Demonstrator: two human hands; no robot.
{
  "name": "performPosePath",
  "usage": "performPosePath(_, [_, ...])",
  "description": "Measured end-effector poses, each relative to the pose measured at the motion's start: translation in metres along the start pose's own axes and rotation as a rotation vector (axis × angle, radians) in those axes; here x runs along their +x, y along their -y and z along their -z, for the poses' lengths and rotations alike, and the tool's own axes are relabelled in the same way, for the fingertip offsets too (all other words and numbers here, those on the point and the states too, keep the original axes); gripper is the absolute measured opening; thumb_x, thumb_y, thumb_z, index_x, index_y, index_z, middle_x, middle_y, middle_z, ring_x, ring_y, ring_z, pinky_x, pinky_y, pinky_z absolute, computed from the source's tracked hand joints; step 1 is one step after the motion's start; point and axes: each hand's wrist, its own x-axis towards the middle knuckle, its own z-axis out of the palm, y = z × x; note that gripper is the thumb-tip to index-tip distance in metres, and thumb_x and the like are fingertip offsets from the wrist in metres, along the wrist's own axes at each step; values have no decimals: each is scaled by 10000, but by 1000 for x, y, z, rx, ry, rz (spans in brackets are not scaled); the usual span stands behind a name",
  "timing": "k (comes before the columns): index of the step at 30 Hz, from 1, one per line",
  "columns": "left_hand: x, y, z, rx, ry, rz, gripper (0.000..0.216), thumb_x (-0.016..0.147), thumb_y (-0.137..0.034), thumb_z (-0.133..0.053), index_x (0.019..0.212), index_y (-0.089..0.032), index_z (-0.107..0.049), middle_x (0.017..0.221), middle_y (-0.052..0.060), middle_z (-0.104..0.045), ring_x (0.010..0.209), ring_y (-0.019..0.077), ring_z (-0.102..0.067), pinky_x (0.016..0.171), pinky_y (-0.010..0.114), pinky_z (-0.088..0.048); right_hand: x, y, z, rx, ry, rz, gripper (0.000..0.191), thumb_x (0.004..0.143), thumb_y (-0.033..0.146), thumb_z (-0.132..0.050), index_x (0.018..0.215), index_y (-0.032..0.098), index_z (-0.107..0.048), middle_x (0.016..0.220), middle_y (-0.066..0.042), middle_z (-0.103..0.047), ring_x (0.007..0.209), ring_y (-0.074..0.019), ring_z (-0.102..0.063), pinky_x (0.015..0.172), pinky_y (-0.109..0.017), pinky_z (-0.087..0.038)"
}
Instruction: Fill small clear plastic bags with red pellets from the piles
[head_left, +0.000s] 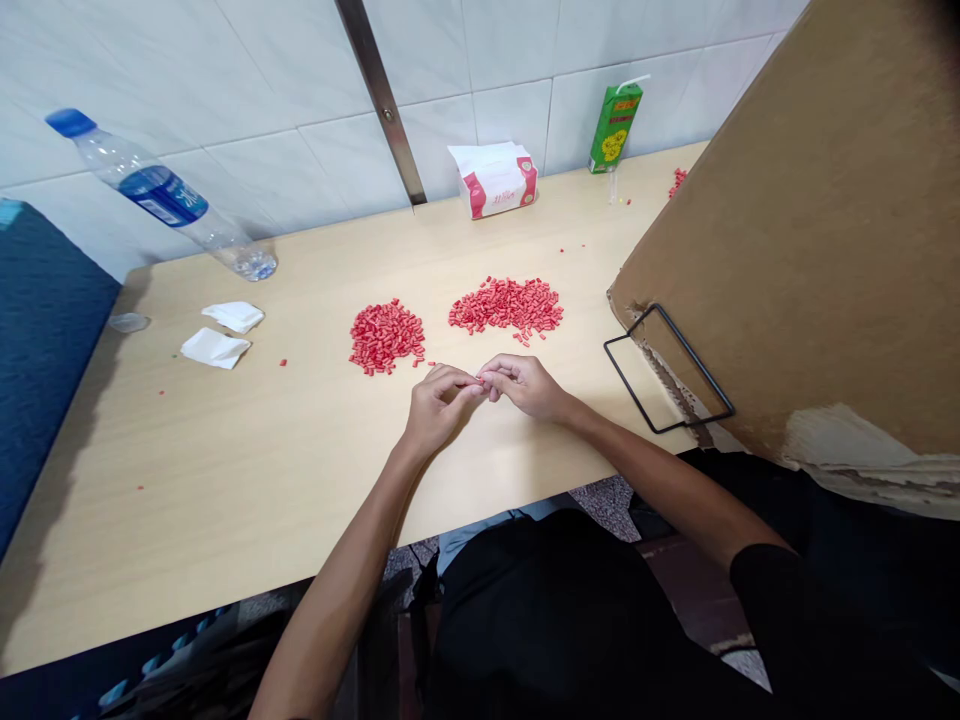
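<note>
Wooden desk [225, 480]: two red pellet piles [508, 306], left hand [439, 408] touching right hand [525, 387].

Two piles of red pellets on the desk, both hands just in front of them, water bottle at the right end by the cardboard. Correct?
No: the water bottle is at the left end of the desk, away from the cardboard, as the head view shows. The two piles of red pellets, left hand and right hand are as you said.
</note>
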Motion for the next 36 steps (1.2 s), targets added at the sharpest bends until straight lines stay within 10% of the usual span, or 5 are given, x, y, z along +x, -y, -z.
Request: performPosePath(36, [0,4,-2,21,-21,-13,131,831,-336,-656,786,-230,-719,769,32,-715,763,183,-611,752,356,-481,1,-2,1,28,18,24,254,863,385,-605,862,136,-657,704,-11,-641,618,-105,-606,630,-253,-508])
